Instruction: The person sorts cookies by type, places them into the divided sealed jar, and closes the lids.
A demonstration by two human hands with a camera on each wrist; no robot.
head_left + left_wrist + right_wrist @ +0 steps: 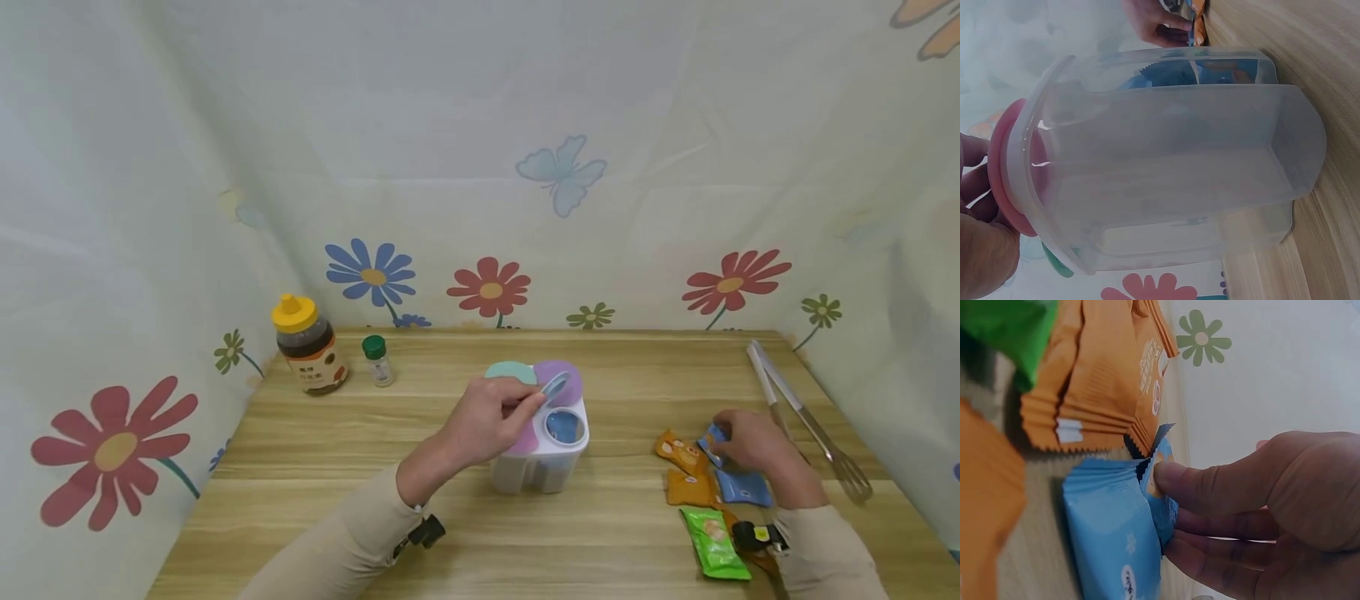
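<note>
wooden table (525,542): l hand (487,417) lifts container lid (556,385), r hand (753,442) pinches blue packet (712,437).

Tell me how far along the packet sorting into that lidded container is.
Done: one blue packet already lies in the open compartment of the container. In hand: the left hand holds a lid up, and the right hand pinches another blue packet on the table. Left: orange packets, a further blue packet and a green packet lie outside.
</note>
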